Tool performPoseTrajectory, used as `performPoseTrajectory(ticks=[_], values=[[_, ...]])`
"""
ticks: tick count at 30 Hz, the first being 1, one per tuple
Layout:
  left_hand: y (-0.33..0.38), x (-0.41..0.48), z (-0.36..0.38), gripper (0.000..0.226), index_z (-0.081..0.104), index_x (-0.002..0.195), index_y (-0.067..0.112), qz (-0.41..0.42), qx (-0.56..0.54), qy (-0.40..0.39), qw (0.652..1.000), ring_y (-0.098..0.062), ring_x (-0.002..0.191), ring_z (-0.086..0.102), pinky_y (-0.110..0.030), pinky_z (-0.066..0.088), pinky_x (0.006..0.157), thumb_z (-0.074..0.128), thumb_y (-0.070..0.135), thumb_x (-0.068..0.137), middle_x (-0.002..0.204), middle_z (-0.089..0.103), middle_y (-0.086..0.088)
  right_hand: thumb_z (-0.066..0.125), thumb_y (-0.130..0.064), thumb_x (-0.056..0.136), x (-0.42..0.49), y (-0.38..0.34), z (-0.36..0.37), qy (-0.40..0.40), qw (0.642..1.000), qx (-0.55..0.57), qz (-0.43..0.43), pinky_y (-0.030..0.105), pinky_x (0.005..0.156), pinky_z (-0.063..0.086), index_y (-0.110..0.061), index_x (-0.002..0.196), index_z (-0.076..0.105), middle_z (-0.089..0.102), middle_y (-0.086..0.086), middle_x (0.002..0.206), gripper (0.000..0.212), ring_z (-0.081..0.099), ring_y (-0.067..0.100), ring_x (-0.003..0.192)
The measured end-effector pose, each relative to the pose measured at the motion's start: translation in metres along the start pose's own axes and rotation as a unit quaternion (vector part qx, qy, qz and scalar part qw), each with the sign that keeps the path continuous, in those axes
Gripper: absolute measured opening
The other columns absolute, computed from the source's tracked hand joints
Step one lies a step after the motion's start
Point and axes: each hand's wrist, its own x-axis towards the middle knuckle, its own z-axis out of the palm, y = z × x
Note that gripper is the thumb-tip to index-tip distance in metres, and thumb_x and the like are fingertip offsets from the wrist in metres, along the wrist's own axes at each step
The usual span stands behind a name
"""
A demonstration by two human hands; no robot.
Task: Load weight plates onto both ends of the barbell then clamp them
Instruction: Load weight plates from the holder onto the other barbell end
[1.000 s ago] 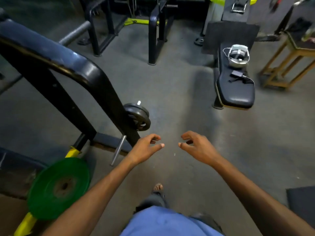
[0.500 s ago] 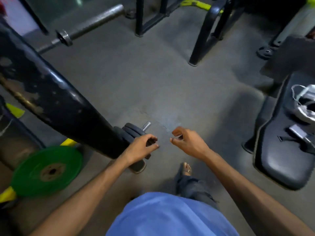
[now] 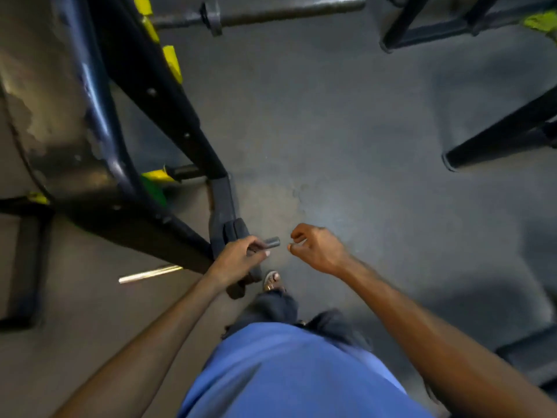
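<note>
Small black weight plates point(image 3: 230, 236) sit stacked on a short storage peg point(image 3: 273, 241) of the black rack, edge-on to me. My left hand point(image 3: 239, 260) grips the outer plate, fingers curled over its rim and thumb just under the peg's end. A short way right of the peg, my right hand point(image 3: 318, 248) hovers with loosely curled fingers and holds nothing. The grey barbell point(image 3: 271, 13) lies across the top of the view, its sleeve collar point(image 3: 212, 18) bare of plates.
The black rack frame point(image 3: 156, 116) with yellow markings fills the left. A green plate point(image 3: 153, 188) shows partly behind it, and a chrome peg point(image 3: 150, 274) sticks out lower left. Black machine legs point(image 3: 497, 143) stand at right. My sandalled foot point(image 3: 272, 280) is below the plates.
I have stepped closer and now look steeply down. My left hand has closed further over the small plates on the peg. The right hand stays beside it, holding nothing.
</note>
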Motion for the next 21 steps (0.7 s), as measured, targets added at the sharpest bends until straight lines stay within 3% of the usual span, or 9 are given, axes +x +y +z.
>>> performPoseTrajectory(ticks=[6,9,12,16,21], values=[[-0.007,0.02,0.012,0.027,0.067,0.112,0.016,-0.128,-0.081,0.097,0.984,-0.013,0.095,0.072,-0.028,0.057,0.084,0.071,0.033,0.091,0.102,0.075,0.001,0.061,-0.042,0.094,0.064,-0.018,-0.017,-0.097,0.982,-0.119,-0.107,0.037,0.079,0.058,-0.019,0.119,0.064,0.073,0.004,0.111,0.035,0.069,0.025,0.095],[-0.014,0.025,0.035,0.028,0.066,0.115,0.016,-0.182,-0.096,0.15,0.967,-0.015,0.102,0.071,-0.034,0.057,0.09,0.069,0.032,0.092,0.107,0.075,-0.001,0.061,-0.043,0.095,0.099,-0.023,-0.014,-0.164,0.956,-0.171,-0.171,0.033,0.075,0.054,-0.019,0.123,0.063,0.072,0.005,0.114,0.037,0.066,0.021,0.092],[-0.013,0.032,0.061,0.031,0.065,0.117,0.017,-0.244,-0.121,0.186,0.944,-0.017,0.105,0.068,-0.036,0.055,0.093,0.067,0.033,0.091,0.112,0.072,-0.002,0.061,-0.044,0.095,0.132,-0.024,-0.009,-0.24,0.913,-0.223,-0.244,0.037,0.085,0.057,-0.02,0.127,0.061,0.07,0.006,0.122,0.04,0.068,0.023,0.101],[-0.015,0.039,0.1,0.047,0.059,0.127,0.02,-0.339,-0.197,0.256,0.884,-0.024,0.113,0.064,-0.039,0.053,0.094,0.067,0.042,0.087,0.124,0.064,-0.006,0.06,-0.042,0.097,0.168,-0.028,-0.003,-0.32,0.846,-0.287,-0.316,0.041,0.097,0.053,-0.019,0.136,0.056,0.064,0.009,0.135,0.046,0.063,0.029,0.117],[0.002,0.052,0.125,0.063,0.04,0.147,0.022,-0.38,-0.259,0.339,0.82,-0.025,0.13,0.053,-0.042,0.049,0.104,0.067,0.036,0.092,0.148,0.046,-0.007,0.061,-0.037,0.096,0.206,-0.04,0.016,-0.348,0.769,-0.359,-0.398,0.039,0.101,0.048,-0.017,0.138,0.055,0.058,0.009,0.142,0.047,0.056,0.03,0.128]])
